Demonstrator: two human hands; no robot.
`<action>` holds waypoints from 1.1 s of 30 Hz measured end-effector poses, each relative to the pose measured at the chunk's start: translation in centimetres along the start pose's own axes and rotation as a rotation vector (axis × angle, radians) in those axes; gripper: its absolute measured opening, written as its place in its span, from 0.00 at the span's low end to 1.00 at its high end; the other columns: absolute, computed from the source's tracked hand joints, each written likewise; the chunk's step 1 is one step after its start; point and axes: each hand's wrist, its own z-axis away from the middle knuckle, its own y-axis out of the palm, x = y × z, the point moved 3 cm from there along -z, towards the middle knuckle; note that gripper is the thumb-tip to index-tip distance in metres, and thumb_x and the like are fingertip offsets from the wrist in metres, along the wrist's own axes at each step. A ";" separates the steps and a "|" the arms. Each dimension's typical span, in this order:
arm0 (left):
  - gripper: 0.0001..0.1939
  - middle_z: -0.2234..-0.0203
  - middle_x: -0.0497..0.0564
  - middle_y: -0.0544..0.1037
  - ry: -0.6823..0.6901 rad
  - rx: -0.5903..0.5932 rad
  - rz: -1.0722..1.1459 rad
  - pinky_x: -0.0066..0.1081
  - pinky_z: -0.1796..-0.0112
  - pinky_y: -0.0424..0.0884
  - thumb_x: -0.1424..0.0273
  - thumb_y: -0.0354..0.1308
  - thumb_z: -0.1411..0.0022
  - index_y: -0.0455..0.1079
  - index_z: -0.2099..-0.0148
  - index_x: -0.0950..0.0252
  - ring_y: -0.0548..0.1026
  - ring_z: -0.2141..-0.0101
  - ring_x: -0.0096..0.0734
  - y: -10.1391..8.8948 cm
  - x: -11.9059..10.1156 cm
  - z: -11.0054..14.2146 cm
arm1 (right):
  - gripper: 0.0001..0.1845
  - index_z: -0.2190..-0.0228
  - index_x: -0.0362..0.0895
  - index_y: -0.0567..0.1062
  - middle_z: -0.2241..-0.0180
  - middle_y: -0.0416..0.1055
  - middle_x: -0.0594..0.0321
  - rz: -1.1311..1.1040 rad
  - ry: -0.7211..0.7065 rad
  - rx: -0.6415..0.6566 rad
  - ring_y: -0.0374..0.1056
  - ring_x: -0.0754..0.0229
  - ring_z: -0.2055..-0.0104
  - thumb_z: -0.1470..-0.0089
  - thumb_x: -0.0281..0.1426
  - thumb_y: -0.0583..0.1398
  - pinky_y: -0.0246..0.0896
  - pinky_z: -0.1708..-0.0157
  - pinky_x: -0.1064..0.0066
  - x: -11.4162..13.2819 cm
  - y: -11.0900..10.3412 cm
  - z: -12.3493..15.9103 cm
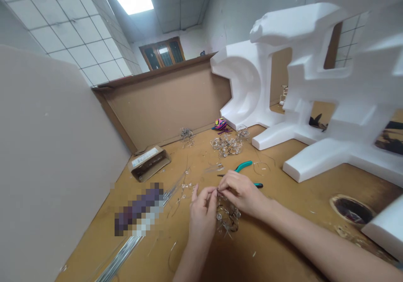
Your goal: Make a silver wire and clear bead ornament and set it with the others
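My left hand (203, 206) and my right hand (241, 191) meet above the table, thumbs and fingers pinched close together. Below their fingertips hangs a tangled wire ornament with clear beads (227, 221); both hands seem closed on its upper end, though my fingers hide the exact grip. Just beyond my right hand lie teal-handled pliers (244, 165), partly covered by that hand. Loose clear beads on thin wire (185, 186) are left of my left hand. Farther off sits a pile of similar beaded wire pieces (227, 145).
A bundle of straight wires (122, 252) runs along the left, beside a blurred patch. An open cardboard box (151, 164) lies behind it. White foam packing (315, 147) stands on the right, near a round hole (352, 210) in the table. A colourful woven ball (221, 124) sits at the back.
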 end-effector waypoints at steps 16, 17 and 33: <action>0.06 0.73 0.51 0.68 -0.108 -0.264 -0.420 0.39 0.63 0.62 0.73 0.48 0.47 0.62 0.75 0.63 0.68 0.66 0.39 -4.3 4.8 -2.2 | 0.04 0.80 0.41 0.74 0.76 0.72 0.62 -0.154 0.780 0.202 0.64 0.63 0.75 0.63 0.29 0.62 0.57 0.74 0.73 -7.1 -3.7 0.4; 0.06 0.73 0.51 0.68 -0.126 -0.262 -0.363 0.38 0.63 0.63 0.72 0.49 0.47 0.63 0.75 0.63 0.68 0.66 0.38 -4.3 5.1 -2.3 | 0.04 0.79 0.41 0.75 0.78 0.72 0.63 -0.157 0.821 0.217 0.63 0.64 0.77 0.64 0.29 0.62 0.55 0.77 0.73 -7.5 -3.8 0.5; 0.10 0.74 0.47 0.71 -0.236 0.256 0.512 0.24 0.75 0.62 0.63 0.47 0.39 0.58 0.69 0.64 0.64 0.79 0.22 -0.9 1.5 -0.9 | 0.07 0.79 0.41 0.73 0.80 0.71 0.64 -0.320 0.797 0.177 0.62 0.65 0.79 0.64 0.32 0.64 0.55 0.77 0.73 -5.9 -3.9 -0.1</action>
